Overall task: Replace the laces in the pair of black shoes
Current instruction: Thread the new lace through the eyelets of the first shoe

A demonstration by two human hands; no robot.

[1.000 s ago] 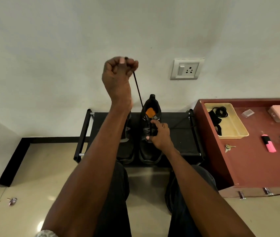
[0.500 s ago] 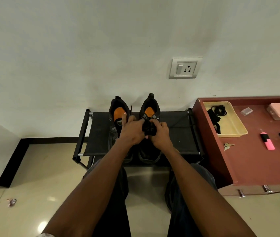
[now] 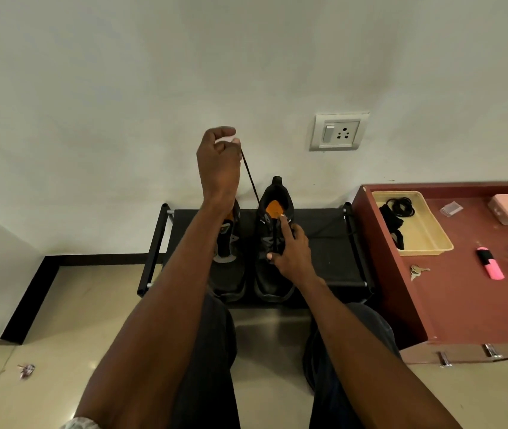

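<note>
black rack point(image 3: 327, 252) by white wall point(image 3: 122, 88); left hand point(image 3: 218, 162) grip pinching lace point(image 3: 249, 178), right hand point(image 3: 290, 249) spread.

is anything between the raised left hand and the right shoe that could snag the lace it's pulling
Nothing visible does. The lace runs taut and free from the left hand down to the right shoe, which the right hand steadies on the rack.

head cam | looks forward and down | near hands, over rack point(image 3: 324, 261) | single view

black shoes point(image 3: 273, 243) | side by side on rack | lace point(image 3: 250, 178) taut upward
</note>
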